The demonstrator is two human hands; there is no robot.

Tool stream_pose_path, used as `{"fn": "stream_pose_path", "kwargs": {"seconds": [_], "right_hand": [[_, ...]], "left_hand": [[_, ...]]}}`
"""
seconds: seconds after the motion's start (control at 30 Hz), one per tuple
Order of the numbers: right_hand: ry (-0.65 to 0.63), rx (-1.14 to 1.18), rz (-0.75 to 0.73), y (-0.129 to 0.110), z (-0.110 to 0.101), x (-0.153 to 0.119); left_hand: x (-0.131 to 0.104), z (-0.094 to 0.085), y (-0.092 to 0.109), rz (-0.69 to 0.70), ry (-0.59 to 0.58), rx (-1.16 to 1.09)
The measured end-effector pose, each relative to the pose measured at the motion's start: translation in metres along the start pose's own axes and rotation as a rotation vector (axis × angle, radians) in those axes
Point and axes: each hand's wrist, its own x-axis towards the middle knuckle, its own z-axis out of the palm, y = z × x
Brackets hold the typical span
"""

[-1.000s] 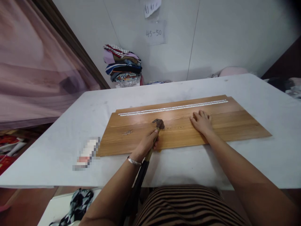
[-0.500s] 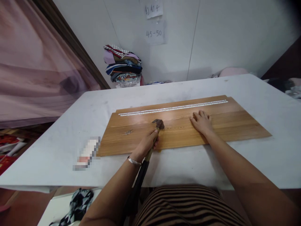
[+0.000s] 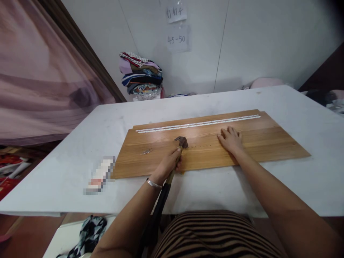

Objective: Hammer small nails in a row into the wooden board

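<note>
A claw hammer (image 3: pixel 183 142) is gripped near its head by my left hand (image 3: pixel 170 160), its dark handle running back under my forearm. The hammer head is over the wooden board (image 3: pixel 268 143), beside a short row of small dark nail marks (image 3: pixel 201 146); whether it touches the wood I cannot tell. My right hand (image 3: pixel 230 139) lies on the board to the right of that row, fingers apart, holding nothing. Left of the hammer, a small pile of nails (image 3: pixel 146 151) rests on the board. Two thin pale strips (image 3: pixel 199 123) run along its far side.
The board lies on a white-covered table (image 3: pixel 215 193). A blurred pale object (image 3: pixel 100 175) is at the board's left corner. Folded clothes (image 3: pixel 142 75) are stacked beyond the far edge, against the wall. A pink curtain (image 3: pixel 48 71) hangs at left.
</note>
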Motion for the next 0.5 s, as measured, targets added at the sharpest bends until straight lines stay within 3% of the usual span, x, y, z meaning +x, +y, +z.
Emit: {"fn": "stream_pose_path", "kwargs": {"seconds": [0.5], "right_hand": [[0.001,0.014,0.001,-0.0002,-0.0003,-0.0009]], "left_hand": [[-0.0004,-0.0006,-0.0015,0.004,-0.014,-0.005]]}}
